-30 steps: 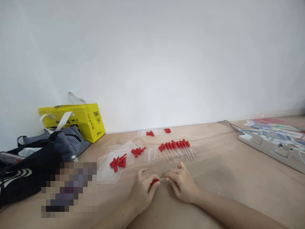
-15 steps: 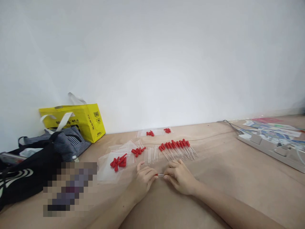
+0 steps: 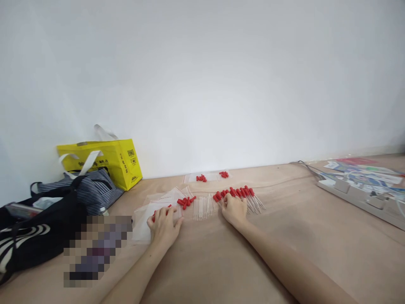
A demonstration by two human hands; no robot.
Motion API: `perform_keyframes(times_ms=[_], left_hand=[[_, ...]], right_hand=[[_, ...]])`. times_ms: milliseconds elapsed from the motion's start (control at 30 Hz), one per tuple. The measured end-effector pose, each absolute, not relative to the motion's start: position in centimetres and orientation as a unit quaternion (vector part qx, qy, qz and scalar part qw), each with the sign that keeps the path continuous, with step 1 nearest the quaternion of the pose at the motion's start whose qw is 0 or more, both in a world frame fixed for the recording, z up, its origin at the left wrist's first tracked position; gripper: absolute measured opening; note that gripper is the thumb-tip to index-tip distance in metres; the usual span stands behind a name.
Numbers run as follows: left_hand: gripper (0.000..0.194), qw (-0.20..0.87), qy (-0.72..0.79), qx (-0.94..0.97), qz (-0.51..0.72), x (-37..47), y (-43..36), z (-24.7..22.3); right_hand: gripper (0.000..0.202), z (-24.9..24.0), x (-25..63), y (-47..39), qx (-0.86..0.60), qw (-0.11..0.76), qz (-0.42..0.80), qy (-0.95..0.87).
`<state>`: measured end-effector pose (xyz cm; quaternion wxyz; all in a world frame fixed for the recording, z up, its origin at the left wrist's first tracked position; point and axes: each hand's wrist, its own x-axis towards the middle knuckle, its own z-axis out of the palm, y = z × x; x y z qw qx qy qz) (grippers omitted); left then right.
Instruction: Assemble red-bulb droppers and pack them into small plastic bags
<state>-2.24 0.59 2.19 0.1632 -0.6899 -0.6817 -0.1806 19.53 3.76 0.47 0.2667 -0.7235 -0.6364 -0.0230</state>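
Note:
My left hand (image 3: 164,226) lies over a pile of red rubber bulbs on a clear plastic bag (image 3: 141,226), fingers curved and somewhat apart; its fingertips partly hide the bulbs. My right hand (image 3: 234,209) is at the left part of a row of glass droppers with red bulbs (image 3: 245,192), its fingers bent down, and what they hold is hidden. Between the hands lie bare clear tubes (image 3: 203,207) side by side. A smaller heap of red bulbs (image 3: 186,202) rests just left of the tubes.
More red bulbs (image 3: 201,178) lie on plastic bags near the wall. At left stand a yellow bag (image 3: 126,164), a striped bag (image 3: 95,192) and a black bag (image 3: 57,223). A white power strip (image 3: 363,200) and papers (image 3: 370,174) are at right.
Both hands have parted from the thin tube with a red end they held together. My left hand moved left to the bulb pile, my right hand forward to the dropper row.

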Motion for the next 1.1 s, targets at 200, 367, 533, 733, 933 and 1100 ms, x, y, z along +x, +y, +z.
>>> perform_keyframes(times_ms=[200,367,533,733,933,1100], left_hand=[[0.023,0.169,-0.711,-0.668,-0.139,-3.3,0.8,2.9],[0.023,0.170,-0.716,-0.661,-0.146,-3.5,1.0,2.5],[0.023,0.161,-0.655,-0.716,-0.181,-2.3,2.7,2.5],[0.022,0.135,-0.612,-0.766,-0.147,0.1,7.3,3.0],[0.017,0.127,-0.639,-0.748,-0.127,1.3,9.6,2.8],[0.018,0.126,-0.640,-0.748,-0.125,1.7,9.3,2.9]], right_hand=[[0.018,0.0,19.4,4.2,-0.720,0.252,-0.033,-0.646],[0.021,0.3,18.9,4.2,-0.705,0.259,-0.041,-0.659],[0.027,1.0,17.4,4.7,-0.717,0.221,-0.023,-0.661],[0.024,1.3,16.4,5.7,-0.731,0.185,-0.011,-0.657],[0.027,1.7,15.8,6.0,-0.727,0.142,-0.006,-0.671],[0.029,2.0,15.5,5.8,-0.723,0.103,-0.003,-0.683]])
